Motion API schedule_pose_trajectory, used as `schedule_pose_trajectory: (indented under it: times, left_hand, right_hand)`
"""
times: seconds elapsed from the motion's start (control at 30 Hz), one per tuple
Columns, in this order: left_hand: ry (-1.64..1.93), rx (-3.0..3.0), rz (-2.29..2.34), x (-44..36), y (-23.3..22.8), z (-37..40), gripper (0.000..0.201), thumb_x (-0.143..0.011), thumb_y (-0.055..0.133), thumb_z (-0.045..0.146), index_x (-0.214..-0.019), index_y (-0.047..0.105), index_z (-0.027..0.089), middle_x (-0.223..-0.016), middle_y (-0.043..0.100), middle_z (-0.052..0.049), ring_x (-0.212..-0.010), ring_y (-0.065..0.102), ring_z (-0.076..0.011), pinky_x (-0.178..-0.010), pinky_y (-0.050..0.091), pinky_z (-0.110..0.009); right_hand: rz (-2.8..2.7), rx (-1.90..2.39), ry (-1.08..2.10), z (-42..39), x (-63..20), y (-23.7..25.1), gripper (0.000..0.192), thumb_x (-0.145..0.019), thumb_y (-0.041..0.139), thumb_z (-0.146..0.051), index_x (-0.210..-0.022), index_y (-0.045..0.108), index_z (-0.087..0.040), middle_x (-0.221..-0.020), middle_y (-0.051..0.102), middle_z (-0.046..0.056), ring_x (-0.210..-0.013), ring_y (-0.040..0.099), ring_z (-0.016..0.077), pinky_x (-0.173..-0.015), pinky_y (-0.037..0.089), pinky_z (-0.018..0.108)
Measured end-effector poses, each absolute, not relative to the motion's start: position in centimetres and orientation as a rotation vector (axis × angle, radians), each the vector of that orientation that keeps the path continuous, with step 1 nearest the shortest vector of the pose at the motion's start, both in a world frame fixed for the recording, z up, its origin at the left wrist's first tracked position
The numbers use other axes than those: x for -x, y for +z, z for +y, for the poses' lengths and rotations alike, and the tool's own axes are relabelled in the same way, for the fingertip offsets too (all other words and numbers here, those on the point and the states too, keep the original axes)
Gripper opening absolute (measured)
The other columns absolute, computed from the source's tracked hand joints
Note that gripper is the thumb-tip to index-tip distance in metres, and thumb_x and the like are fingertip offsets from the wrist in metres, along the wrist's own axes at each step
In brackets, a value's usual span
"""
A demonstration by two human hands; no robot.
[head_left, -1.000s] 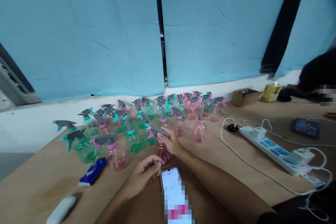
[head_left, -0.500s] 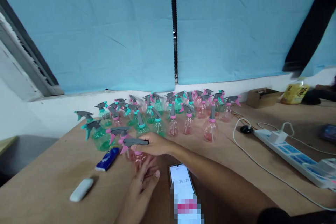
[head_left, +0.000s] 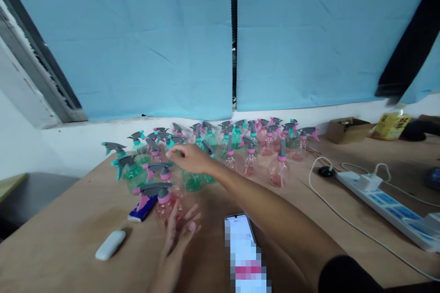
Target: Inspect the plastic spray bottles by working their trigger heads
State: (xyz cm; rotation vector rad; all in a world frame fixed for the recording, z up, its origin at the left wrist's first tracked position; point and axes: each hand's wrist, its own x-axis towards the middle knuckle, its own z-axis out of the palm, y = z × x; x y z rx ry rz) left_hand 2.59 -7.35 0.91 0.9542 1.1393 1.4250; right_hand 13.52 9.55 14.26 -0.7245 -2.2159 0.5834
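Note:
Several small spray bottles [head_left: 220,146], pink and green with grey trigger heads, stand in a cluster at the far side of the wooden table [head_left: 68,238]. One pink spray bottle [head_left: 161,205] stands alone nearest me. My left hand [head_left: 180,231] lies just right of it with fingers spread, its fingertips at the bottle's side. My right hand [head_left: 190,158] reaches out over the front green bottles [head_left: 192,181], fingers loose, holding nothing.
A phone [head_left: 239,231] lies face up by my right forearm. A blue packet [head_left: 142,209] and a white oblong object [head_left: 110,245] lie at the left. A power strip [head_left: 385,201] with white cables, a cardboard box [head_left: 347,129] and a yellow pack [head_left: 392,124] are at the right.
My right hand carried a pink bottle left and toward me, let it go, and moved back over the cluster. My left hand slid up beside that bottle. The view turned left.

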Motion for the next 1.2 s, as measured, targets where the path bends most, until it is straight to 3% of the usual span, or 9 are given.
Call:
schedule_pose_trajectory:
  times: [0.07,0.27,0.47,0.67,0.83,1.03,1.2]
  left_hand:
    - [1.433,-0.937,1.142,-2.4,1.0,-7.4,0.094,-0.075,0.077,0.045,-0.152,0.025,0.037,-0.137,0.061,-0.009,-0.123,0.060,-0.0303,-0.103,0.050,-0.045]
    - [1.444,-0.948,1.239,-2.7,2.8,-8.5,0.089,-0.073,0.079,0.042,-0.149,0.032,0.041,-0.136,0.063,-0.003,-0.124,0.059,-0.0283,-0.101,0.052,-0.038]
    - [1.520,-0.881,1.216,-2.3,2.0,-8.2,0.094,-0.070,0.080,0.044,-0.149,0.030,0.041,-0.133,0.064,-0.004,-0.122,0.060,-0.0296,-0.098,0.054,-0.042]
    - [1.576,-0.836,1.147,-1.2,0.7,-7.3,0.088,-0.069,0.079,0.040,-0.144,0.033,0.038,-0.107,0.073,-0.003,-0.104,0.069,-0.0275,-0.089,0.057,-0.039]
    - [1.573,-0.869,1.152,-1.7,0.8,-6.7,0.074,-0.070,0.079,0.037,-0.135,0.041,0.036,-0.095,0.072,0.001,-0.093,0.069,-0.0216,-0.082,0.057,-0.034]
    - [1.420,-1.072,1.123,-4.5,2.3,-3.2,0.056,-0.071,0.078,0.038,-0.119,0.051,0.028,-0.091,0.069,-0.001,-0.092,0.066,-0.0222,-0.078,0.055,-0.033]
    - [1.288,-1.255,1.068,-6.5,3.4,2.3,0.040,-0.072,0.074,0.044,-0.101,0.060,0.020,-0.076,0.066,0.000,-0.072,0.063,-0.0179,-0.062,0.050,-0.028]
  right_hand:
    - [-2.275,0.801,0.425,10.0,-11.8,14.0,0.035,-0.090,0.057,-0.050,-0.109,0.069,-0.023,-0.085,0.068,0.004,-0.073,0.058,0.0155,-0.064,0.039,0.025]
    - [-2.406,0.858,0.268,10.8,-9.2,12.9,0.029,-0.089,0.058,-0.047,-0.079,0.071,-0.023,-0.082,0.070,0.003,-0.074,0.061,0.0183,-0.061,0.037,0.026]
    - [-2.345,0.846,0.135,10.0,-11.1,12.7,0.027,-0.094,0.051,-0.044,-0.094,0.066,-0.022,-0.087,0.070,0.005,-0.077,0.062,0.0201,-0.064,0.037,0.028]
    - [-2.184,0.805,0.136,9.0,-14.9,13.1,0.023,-0.095,0.050,-0.042,-0.096,0.062,-0.022,-0.087,0.067,0.002,-0.076,0.057,0.0156,-0.065,0.032,0.026]
    - [-2.058,0.765,0.091,8.4,-19.6,13.1,0.020,-0.094,0.050,-0.039,-0.093,0.060,-0.022,-0.086,0.063,0.000,-0.077,0.054,0.0137,-0.068,0.032,0.025]
    - [-1.937,0.715,0.094,9.1,-25.0,10.2,0.019,-0.092,0.051,-0.035,-0.087,0.060,-0.019,-0.085,0.059,0.002,-0.077,0.052,0.0138,-0.072,0.036,0.025]
    - [-1.698,0.743,0.221,9.6,-26.5,6.9,0.022,-0.091,0.054,-0.037,-0.082,0.060,-0.018,-0.077,0.058,0.001,-0.074,0.053,0.0139,-0.073,0.039,0.026]
